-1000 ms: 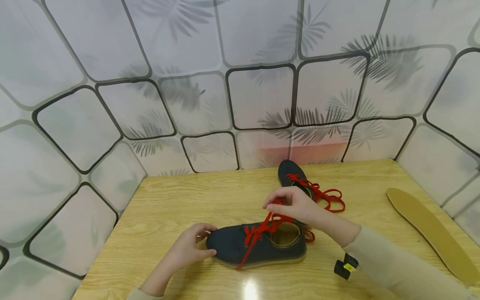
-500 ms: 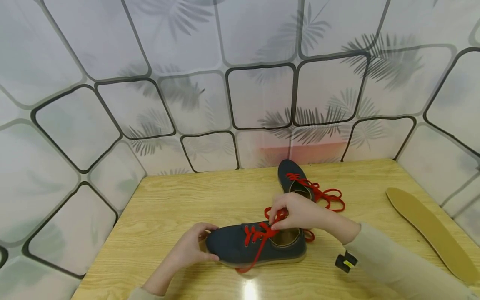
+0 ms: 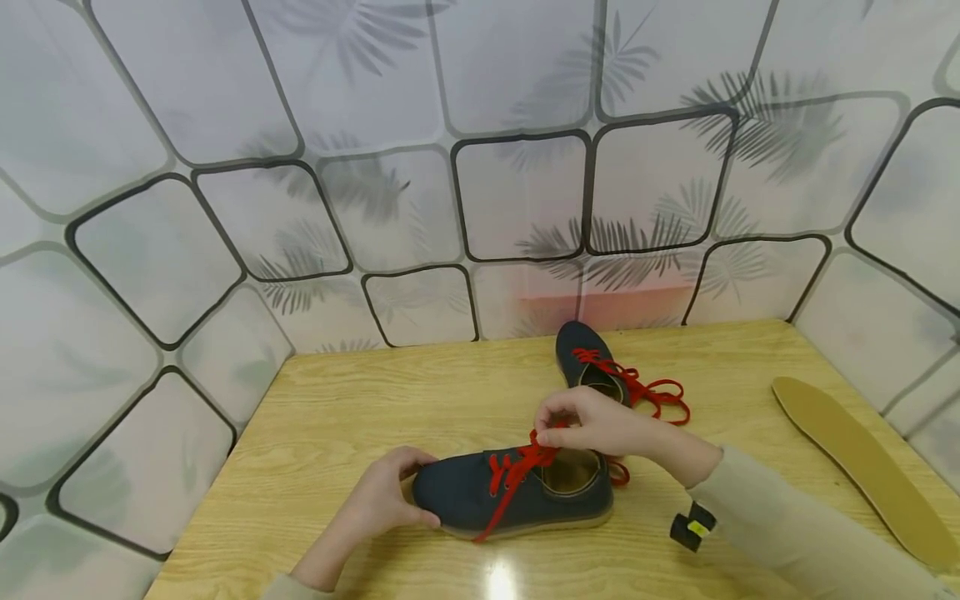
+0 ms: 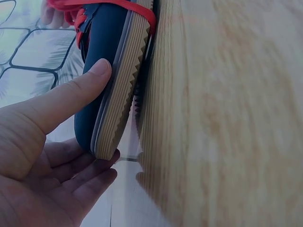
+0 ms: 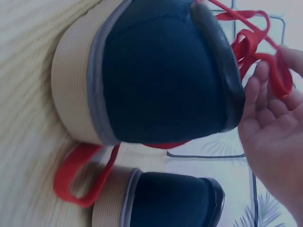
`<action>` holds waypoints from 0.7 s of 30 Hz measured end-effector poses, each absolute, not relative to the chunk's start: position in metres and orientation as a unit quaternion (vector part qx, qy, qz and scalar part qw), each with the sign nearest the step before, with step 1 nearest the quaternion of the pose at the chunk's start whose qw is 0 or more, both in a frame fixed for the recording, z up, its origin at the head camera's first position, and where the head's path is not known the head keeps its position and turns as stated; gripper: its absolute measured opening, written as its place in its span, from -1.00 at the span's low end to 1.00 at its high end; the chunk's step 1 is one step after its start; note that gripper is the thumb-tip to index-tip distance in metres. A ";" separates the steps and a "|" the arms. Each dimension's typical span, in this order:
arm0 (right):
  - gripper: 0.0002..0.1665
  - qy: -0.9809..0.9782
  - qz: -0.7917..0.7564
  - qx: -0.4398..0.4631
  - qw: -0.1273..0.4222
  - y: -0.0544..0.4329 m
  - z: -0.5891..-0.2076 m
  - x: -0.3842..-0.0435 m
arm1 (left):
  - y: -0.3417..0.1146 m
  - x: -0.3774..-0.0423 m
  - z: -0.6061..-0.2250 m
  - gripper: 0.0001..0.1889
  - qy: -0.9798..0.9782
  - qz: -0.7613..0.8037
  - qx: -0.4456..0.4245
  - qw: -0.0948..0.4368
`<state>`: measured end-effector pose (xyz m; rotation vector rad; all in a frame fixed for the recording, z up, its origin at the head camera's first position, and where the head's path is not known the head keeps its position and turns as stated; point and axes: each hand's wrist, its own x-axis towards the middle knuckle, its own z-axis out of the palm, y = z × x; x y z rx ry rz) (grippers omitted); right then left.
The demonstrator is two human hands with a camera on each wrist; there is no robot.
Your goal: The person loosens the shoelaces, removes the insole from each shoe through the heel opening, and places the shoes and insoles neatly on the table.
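A dark navy lace-up shoe (image 3: 465,496) rests on the table, toe to the left. My left hand (image 3: 381,498) holds it by the toe; in the left wrist view the thumb (image 4: 92,78) presses the upper just above the ribbed sole (image 4: 118,104), with the other fingers around the tip. Over the shoe's opening, my right hand (image 3: 592,423) pinches the red shoelace (image 3: 517,471) between thumb and fingers. One lace end drapes down the near side of the shoe. From the heel side, the right wrist view shows loops of lace (image 5: 248,42) at the fingers.
Behind the right hand stands a matching shoe (image 3: 581,342), its red laces (image 3: 663,400) spread loosely to the right. A tan insole (image 3: 855,458) lies along the right side of the wooden table (image 3: 337,400). Patterned fabric walls (image 3: 525,200) enclose the back and sides.
The right hand has come down toward the shoe's opening, then lifted slightly to the left with the shoelace. The left hand stays at the toe, its thumb slightly farther along the side.
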<state>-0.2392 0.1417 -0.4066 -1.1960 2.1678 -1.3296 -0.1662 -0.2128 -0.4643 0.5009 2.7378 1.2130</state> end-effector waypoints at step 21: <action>-0.70 0.637 -0.724 -0.244 0.102 0.153 -0.386 -0.249 | -0.215 -0.165 -0.463 -0.29 0.902 0.397 0.162 0.057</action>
